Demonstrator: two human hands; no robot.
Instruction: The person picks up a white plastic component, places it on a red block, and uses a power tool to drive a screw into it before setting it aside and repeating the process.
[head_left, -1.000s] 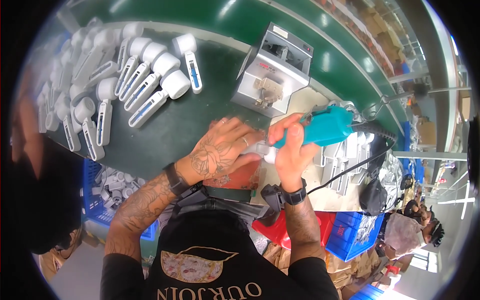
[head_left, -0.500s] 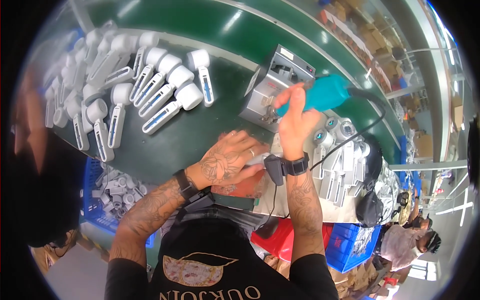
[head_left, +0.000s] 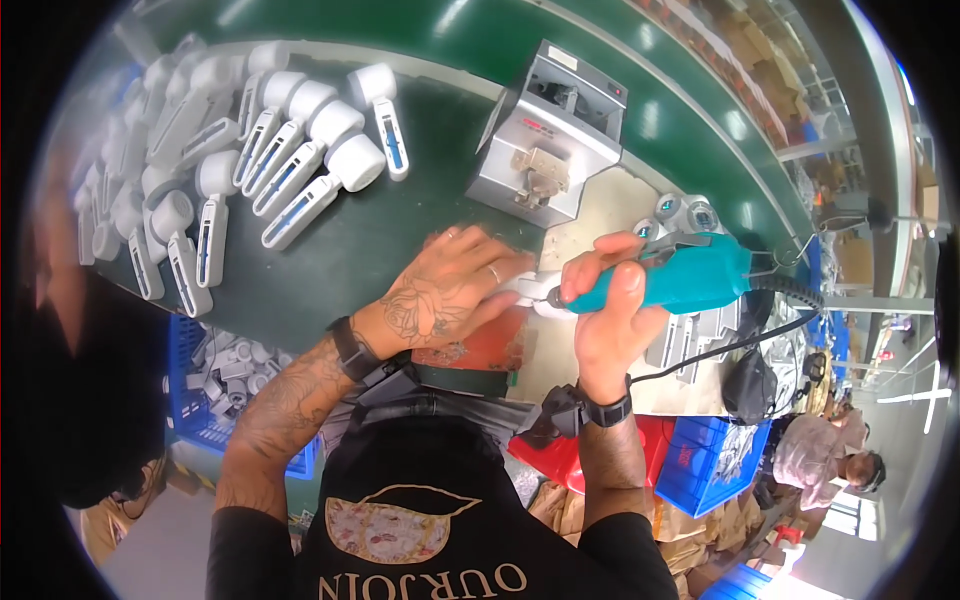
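Observation:
My right hand (head_left: 615, 335) is wrapped round a teal electric screwdriver (head_left: 700, 275), which lies nearly level with its tip pointing left. That tip meets, or almost meets, a white plastic part (head_left: 538, 292); contact is hard to tell. Fingers of my left hand (head_left: 445, 285) press round the same part and hide much of it. Beneath them lies a worn reddish pad (head_left: 480, 345) at the table's near edge. Just beyond my hands stands a grey metal screw feeder (head_left: 550, 140), apart from both.
Many white handheld devices with round heads (head_left: 320, 185) cover the left of the green table (head_left: 400, 225). More grey-white units (head_left: 690, 330) lie at the right, by the screwdriver's cable (head_left: 720, 352). Blue crates (head_left: 700, 470) stand below the table's edge. A person (head_left: 820, 450) is farther off at right.
My right hand has brought the screwdriver from the screw feeder down and toward me, to the white part. My left hand keeps its hold on that part. The view has shifted slightly.

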